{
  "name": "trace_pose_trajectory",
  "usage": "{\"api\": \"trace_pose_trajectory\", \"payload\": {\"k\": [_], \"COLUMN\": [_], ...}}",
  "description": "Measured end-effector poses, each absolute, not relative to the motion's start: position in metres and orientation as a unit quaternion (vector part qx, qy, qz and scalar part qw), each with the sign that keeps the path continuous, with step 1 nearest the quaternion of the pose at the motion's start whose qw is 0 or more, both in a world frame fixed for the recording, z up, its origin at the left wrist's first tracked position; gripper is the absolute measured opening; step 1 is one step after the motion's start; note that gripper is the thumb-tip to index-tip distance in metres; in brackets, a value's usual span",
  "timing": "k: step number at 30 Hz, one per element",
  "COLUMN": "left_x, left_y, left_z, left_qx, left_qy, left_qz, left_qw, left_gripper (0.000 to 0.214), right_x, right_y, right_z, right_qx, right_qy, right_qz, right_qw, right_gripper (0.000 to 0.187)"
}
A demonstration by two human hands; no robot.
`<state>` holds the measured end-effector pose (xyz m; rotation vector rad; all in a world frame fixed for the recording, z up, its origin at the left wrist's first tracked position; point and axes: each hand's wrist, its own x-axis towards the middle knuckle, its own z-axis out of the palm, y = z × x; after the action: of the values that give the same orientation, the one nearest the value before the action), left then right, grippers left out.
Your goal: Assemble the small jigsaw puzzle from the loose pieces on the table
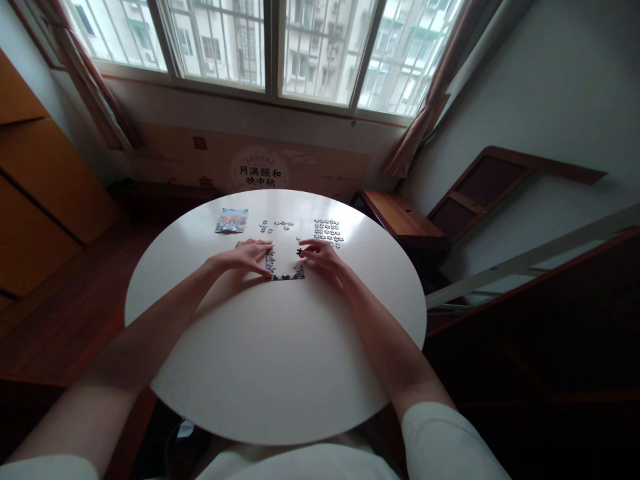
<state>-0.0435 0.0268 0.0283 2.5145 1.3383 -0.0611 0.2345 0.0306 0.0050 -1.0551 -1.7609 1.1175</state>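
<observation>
A partly joined puzzle border (286, 274) lies on the round white table (270, 373), forming an L of colourful pieces. My left hand (250, 255) rests flat on the table with its fingers stretched out, their tips touching the border's left strip. My right hand (320, 255) hovers at the border's right end and pinches a small dark puzzle piece (299, 252) between thumb and fingers. Loose puzzle pieces (329, 231) lie in a cluster just beyond my right hand, and a few more pieces (274, 226) are scattered behind the border.
A small picture card (232, 220) lies at the table's far left. A brown cardboard panel (260, 167) leans under the windows. A wooden cabinet (35, 180) stands at left, a low wooden stand (400, 217) and leaning boards at right.
</observation>
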Motion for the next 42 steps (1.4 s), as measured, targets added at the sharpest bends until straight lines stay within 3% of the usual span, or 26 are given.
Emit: {"api": "trace_pose_trajectory", "payload": {"k": [14,28,42], "left_x": [-0.043,-0.042,-0.042], "left_y": [0.024,0.024,0.024], "left_z": [0.031,0.033,0.032], "left_qx": [0.869,0.87,0.87], "left_qy": [0.468,0.467,0.466], "left_qz": [-0.023,-0.034,-0.034], "left_qw": [0.158,0.157,0.158], "left_gripper": [0.111,0.113,0.113], "right_x": [0.233,0.233,0.233], "right_y": [0.036,0.027,0.028], "right_z": [-0.003,0.01,0.009], "right_qx": [-0.425,-0.41,-0.41], "right_qy": [-0.708,-0.757,-0.781], "right_qz": [0.388,0.396,0.368], "right_qw": [0.408,0.319,0.295], "right_gripper": [0.021,0.027,0.025]}}
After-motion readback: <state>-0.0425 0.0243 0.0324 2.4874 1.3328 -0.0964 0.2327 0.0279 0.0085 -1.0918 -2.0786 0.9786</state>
